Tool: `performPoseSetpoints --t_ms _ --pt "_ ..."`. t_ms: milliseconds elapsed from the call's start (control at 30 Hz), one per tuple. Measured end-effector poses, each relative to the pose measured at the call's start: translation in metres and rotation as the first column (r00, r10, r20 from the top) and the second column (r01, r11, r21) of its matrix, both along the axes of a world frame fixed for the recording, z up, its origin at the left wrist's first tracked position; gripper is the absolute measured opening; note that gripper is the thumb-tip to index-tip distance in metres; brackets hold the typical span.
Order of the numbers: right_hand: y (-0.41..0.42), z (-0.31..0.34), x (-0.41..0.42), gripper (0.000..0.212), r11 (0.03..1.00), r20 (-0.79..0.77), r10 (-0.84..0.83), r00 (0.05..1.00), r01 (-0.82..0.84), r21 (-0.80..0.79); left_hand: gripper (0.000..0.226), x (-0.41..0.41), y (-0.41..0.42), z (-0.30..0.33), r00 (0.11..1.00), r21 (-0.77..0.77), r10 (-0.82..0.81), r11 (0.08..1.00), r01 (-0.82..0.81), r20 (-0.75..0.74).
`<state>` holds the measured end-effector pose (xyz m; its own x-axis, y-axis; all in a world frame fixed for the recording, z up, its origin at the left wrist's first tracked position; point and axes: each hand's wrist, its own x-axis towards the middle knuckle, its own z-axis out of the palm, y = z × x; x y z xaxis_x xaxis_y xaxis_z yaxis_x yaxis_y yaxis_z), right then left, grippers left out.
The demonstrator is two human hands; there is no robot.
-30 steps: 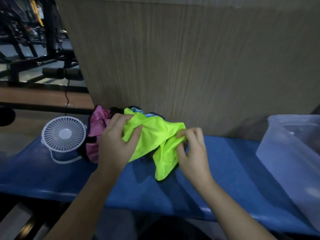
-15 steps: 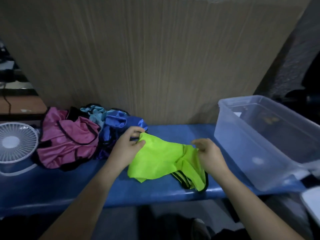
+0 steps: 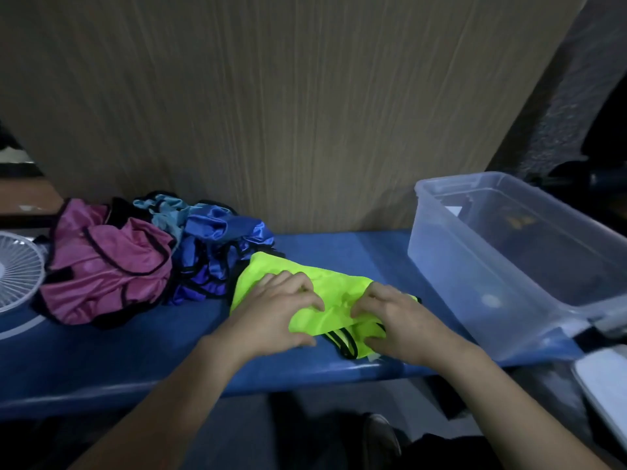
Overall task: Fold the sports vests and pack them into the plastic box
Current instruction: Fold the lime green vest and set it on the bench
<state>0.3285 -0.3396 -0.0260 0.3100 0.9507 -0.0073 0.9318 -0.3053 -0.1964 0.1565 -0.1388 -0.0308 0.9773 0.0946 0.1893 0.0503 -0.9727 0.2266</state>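
Note:
A neon yellow-green vest with black trim lies on the blue bench near its front edge. My left hand rests on its left part and my right hand on its right part, fingers curled into the fabric. A crumpled pink vest and blue vests are piled to the left. The clear plastic box stands open at the right end of the bench; it looks empty of vests.
A white desk fan sits at the far left of the bench. A wood-grain panel rises directly behind the bench. A white lid-like object lies at the lower right, below the box.
The yellow-green vest has come down from in front of the pile onto the bench to the right. Both hands now press on it, closer together. The view has swung right toward the box.

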Motion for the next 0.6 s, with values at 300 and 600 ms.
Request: performPoseSetpoints --t_ms 300,600 --pt "-0.032 -0.015 0.026 0.105 0.923 0.009 -0.309 0.951 0.302 -0.24 0.025 0.008 0.006 -0.01 0.983 0.001 0.18 0.984 -0.18 -0.026" --pt "-0.021 -0.008 0.04 0.02 0.836 -0.282 -0.47 0.836 0.524 0.162 0.016 0.013 0.006 -0.002 0.861 -0.166 0.489 0.869 -0.466 0.143"
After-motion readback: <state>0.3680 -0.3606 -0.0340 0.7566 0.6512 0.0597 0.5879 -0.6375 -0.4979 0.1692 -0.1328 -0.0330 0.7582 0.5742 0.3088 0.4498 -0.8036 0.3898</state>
